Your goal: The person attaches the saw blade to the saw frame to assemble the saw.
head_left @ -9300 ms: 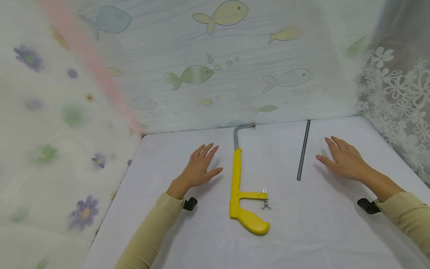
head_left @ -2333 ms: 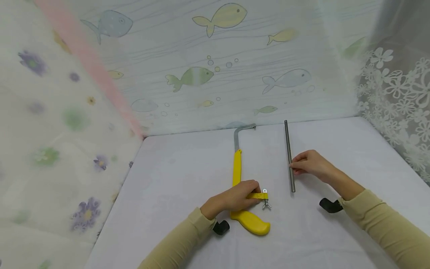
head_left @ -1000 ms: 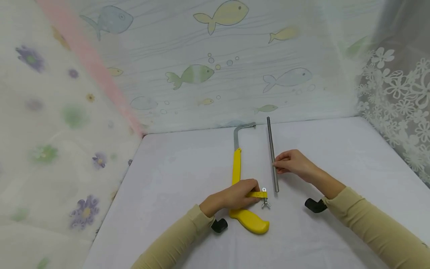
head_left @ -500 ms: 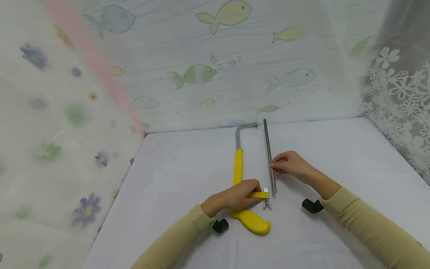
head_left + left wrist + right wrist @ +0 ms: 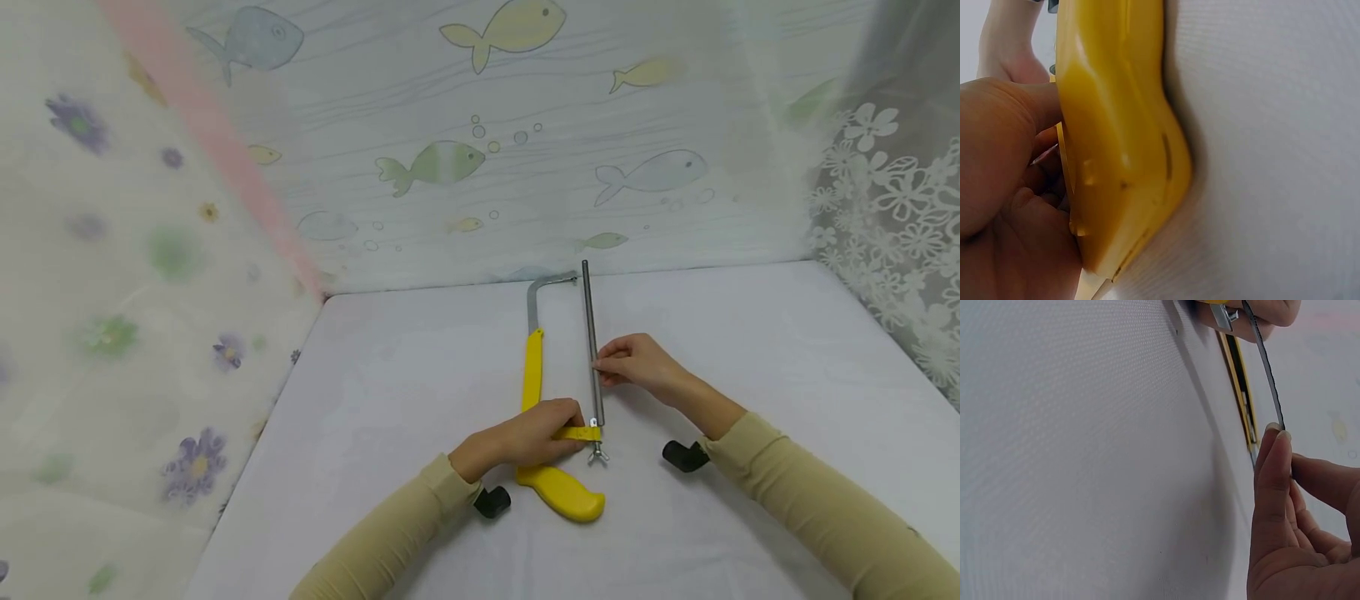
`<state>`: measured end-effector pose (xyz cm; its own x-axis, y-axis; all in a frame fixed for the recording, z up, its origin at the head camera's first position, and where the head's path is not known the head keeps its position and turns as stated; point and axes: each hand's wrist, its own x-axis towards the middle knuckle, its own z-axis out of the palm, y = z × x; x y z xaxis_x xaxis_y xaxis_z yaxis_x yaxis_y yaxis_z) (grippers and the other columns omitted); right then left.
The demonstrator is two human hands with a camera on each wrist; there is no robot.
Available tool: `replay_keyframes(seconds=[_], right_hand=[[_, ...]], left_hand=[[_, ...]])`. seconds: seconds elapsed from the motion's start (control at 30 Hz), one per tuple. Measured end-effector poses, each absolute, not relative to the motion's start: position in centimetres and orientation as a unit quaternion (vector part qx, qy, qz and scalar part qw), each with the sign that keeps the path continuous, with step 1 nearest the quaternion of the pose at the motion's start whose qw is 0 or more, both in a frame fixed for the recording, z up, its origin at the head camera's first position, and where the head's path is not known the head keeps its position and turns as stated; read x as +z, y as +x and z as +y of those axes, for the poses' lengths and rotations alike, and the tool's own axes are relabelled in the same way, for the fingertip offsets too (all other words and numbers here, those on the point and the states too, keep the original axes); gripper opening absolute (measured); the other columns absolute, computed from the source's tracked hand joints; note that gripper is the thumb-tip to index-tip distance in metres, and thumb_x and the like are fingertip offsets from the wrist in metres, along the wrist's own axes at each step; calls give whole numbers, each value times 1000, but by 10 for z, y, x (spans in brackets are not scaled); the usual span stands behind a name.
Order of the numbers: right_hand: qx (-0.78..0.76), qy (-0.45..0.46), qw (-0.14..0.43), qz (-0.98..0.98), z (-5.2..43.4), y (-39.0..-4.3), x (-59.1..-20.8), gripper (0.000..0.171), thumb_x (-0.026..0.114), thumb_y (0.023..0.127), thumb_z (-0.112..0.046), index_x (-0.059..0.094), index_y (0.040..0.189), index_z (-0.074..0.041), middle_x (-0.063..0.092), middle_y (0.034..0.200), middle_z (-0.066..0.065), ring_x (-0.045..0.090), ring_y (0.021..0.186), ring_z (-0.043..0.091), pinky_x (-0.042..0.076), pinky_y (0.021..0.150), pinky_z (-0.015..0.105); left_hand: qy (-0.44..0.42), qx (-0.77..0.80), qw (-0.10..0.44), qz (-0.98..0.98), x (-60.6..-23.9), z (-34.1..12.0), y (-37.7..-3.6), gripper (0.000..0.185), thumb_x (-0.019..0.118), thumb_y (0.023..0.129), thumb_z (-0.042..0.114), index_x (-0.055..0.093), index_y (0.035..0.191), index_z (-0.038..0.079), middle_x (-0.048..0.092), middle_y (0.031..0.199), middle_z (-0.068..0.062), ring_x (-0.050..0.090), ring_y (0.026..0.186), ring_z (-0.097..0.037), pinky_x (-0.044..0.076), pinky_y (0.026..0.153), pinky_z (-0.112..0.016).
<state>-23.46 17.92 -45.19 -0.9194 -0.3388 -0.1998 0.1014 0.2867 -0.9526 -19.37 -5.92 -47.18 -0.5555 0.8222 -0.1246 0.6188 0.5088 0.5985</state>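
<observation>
A yellow hacksaw frame [image 5: 532, 371] lies flat on the white-covered table, its bent steel arm [image 5: 551, 280] pointing away. My left hand [image 5: 525, 435] grips it at the short yellow crossbar [image 5: 576, 433], beside a wing nut [image 5: 597, 456]. Close by the left wrist camera is the yellow handle [image 5: 1110, 106]. Between thumb and fingers my right hand [image 5: 641, 364] pinches a grey hacksaw blade [image 5: 590, 321]; its wavy toothed edge shows in the right wrist view. The blade's near end overlaps the wing-nut fitting, and its far end is next to the steel arm's tip; whether they touch I cannot tell.
White cloth covers the table [image 5: 405, 350]. A curtain printed with fish [image 5: 450, 162] hangs along the back edge, a flowered curtain [image 5: 142, 333] on the left and a lace one [image 5: 907, 200] on the right. Black wrist cameras [image 5: 684, 456] sit below both wrists.
Over the earlier frames, my right hand took up the blade and brought it left to the frame's open side. My left hand moved onto the crossbar and has since stayed there.
</observation>
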Motion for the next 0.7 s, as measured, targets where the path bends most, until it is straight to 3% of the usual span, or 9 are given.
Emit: replay_keyframes(seconds=[0.7], right_hand=[[-593, -79, 187, 779, 171, -238, -458, 32, 65, 100, -8, 59, 119, 17, 73, 89, 11, 69, 75, 16, 58, 76, 27]], left_hand=[[425, 254, 200, 845, -474, -59, -194, 17, 64, 103, 21, 59, 114, 10, 60, 104, 5, 52, 91, -7, 44, 83, -15]])
